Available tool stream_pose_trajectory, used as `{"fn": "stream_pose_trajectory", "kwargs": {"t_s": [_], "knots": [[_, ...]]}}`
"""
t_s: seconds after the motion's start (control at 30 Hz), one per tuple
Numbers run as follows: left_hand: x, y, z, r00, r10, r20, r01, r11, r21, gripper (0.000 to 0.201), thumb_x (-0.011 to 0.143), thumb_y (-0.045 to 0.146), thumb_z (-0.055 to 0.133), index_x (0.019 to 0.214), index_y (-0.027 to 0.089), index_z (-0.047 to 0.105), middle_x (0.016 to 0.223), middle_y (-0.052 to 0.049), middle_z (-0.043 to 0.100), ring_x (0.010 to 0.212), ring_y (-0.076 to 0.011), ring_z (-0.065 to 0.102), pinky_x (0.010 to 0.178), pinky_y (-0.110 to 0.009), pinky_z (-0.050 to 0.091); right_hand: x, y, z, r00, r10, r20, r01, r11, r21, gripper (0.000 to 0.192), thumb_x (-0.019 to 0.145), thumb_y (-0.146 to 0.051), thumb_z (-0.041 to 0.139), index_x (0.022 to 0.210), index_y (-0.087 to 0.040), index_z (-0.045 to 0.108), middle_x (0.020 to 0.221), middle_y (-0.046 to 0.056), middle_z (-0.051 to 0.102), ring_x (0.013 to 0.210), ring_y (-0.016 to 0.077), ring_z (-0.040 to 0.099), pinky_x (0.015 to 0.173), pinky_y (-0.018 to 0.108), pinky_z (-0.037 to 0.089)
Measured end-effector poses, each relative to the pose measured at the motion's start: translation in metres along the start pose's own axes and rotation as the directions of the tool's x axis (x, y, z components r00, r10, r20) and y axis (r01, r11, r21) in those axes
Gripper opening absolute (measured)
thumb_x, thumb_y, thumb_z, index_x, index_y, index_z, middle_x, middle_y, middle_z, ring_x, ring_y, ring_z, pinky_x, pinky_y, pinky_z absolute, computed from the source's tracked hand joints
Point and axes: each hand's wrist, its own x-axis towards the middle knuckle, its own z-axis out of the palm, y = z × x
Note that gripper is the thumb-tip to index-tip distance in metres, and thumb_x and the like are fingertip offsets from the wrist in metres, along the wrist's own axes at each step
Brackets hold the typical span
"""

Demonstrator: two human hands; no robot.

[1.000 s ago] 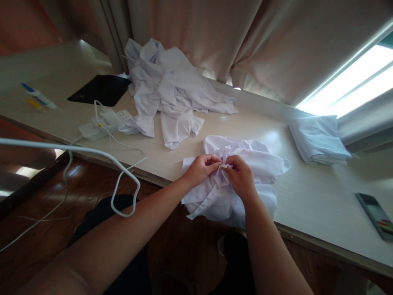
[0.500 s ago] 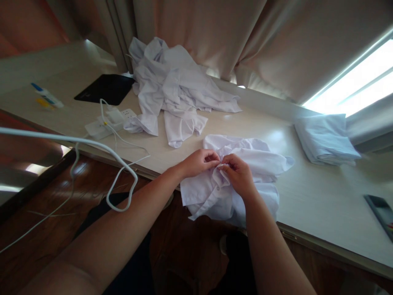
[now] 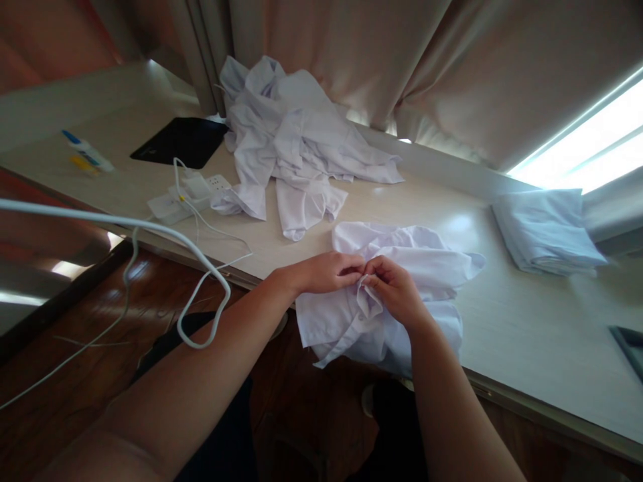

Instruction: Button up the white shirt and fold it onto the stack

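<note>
A white buttoned shirt (image 3: pixel 426 268) lies bunched at the front edge of the table, its lower part hanging over that edge. My left hand (image 3: pixel 341 272) pinches the cloth near the shirt's middle, fingers closed. Against its fingertips, my right hand (image 3: pixel 394 286) is closed on the same raised fold of the button strip. The fingers hide the exact spot they grip. Behind them, a heap of crumpled white garments (image 3: pixel 301 127) is spread against the curtain.
Folded white cloth (image 3: pixel 547 227) is stacked at the right. A black mat (image 3: pixel 181 142), a power strip (image 3: pixel 173 206) and a glue bottle (image 3: pixel 88 152) sit at the left. A thick white cable (image 3: pixel 151 231) loops across the left front. A dark flat object (image 3: pixel 630 348) lies at the right edge.
My left hand has turned and moved slightly right, so its fingertips now meet those of my right hand. The whole view has shifted a little.
</note>
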Motion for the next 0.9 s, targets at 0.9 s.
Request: {"fn": "stream_pose_trajectory", "kwargs": {"t_s": [0.9], "knots": [[0.045,-0.002,0.018,0.976,-0.205,-0.071,0.134,0.829,-0.544,0.015,0.086,0.028,0.058,0.078,0.016,0.056,0.062,0.002,0.050,0.057,-0.0091,0.046,0.057,-0.022,0.036,-0.007,0.001,-0.010,0.956,-0.110,-0.270,0.062,0.981,-0.182,0.013,0.092,-0.036,0.059,0.099,-0.025,0.058,0.083,0.000,0.061,0.068,0.0138,0.052,0.064,0.028,0.042]]}}
